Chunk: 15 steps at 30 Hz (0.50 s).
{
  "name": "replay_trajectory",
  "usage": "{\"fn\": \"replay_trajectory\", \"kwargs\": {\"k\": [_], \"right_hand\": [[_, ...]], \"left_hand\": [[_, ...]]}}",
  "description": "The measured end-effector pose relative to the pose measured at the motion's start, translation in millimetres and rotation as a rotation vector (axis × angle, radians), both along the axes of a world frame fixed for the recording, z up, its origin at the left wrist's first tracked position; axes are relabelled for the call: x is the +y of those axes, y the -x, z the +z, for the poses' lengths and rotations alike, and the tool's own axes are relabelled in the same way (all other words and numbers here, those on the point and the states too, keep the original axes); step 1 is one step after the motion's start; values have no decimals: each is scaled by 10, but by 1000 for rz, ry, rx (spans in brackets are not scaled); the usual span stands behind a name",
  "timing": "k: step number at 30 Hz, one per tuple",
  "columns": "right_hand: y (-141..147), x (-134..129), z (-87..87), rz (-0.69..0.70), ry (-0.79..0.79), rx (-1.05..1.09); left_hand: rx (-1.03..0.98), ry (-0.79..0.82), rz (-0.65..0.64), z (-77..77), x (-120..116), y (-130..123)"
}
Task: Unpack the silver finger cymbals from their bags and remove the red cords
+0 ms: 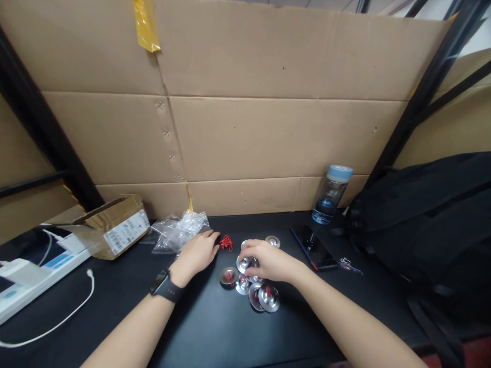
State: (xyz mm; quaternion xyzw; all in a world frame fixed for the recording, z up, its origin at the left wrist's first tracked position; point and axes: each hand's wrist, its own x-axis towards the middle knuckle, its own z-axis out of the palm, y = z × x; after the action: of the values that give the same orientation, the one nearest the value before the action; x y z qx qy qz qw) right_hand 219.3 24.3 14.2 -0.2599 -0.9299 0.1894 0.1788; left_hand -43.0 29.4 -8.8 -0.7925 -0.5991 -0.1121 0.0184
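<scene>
My left hand (197, 255) rests on the black tabletop with its fingers stretched out flat. Its fingertips lie beside a bundle of red cord (226, 243) and a small dark thing. My right hand (264, 259) is curled over a group of small silvery finger cymbals, its fingers closed on one finger cymbal (243, 265). Other cymbals, some with red loops at the middle, lie around it: a darker cymbal (229, 276) to the left, an overlapping pair nearer me with the front cymbal (269, 297) on top, and another cymbal (272, 240) behind. Part of the group is hidden under my hand.
A crumpled clear plastic bag (180, 232) and an opened cardboard box (118, 230) lie at the left, near a white power strip (49, 278) and cable. Rightward are a phone (314, 248), a water bottle (332, 197) and a black backpack (425, 235). Cardboard panels (245, 138) stand behind.
</scene>
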Motion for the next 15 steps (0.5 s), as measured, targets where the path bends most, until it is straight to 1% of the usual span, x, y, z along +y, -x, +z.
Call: {"fn": "replay_trajectory", "kwargs": {"k": [2,5,11,15], "right_hand": [[8,-4,8,-13,-10,15],[20,-13,11,-37,2,45],[21,-44,35,14,65,155],[10,-38,74,-16,51,226]], "left_hand": [[-14,37,-28,0,4,10],[-16,35,-32,37,-9,11],[14,42,-33,82,2,47],[37,51,-21,92,2,95]]}}
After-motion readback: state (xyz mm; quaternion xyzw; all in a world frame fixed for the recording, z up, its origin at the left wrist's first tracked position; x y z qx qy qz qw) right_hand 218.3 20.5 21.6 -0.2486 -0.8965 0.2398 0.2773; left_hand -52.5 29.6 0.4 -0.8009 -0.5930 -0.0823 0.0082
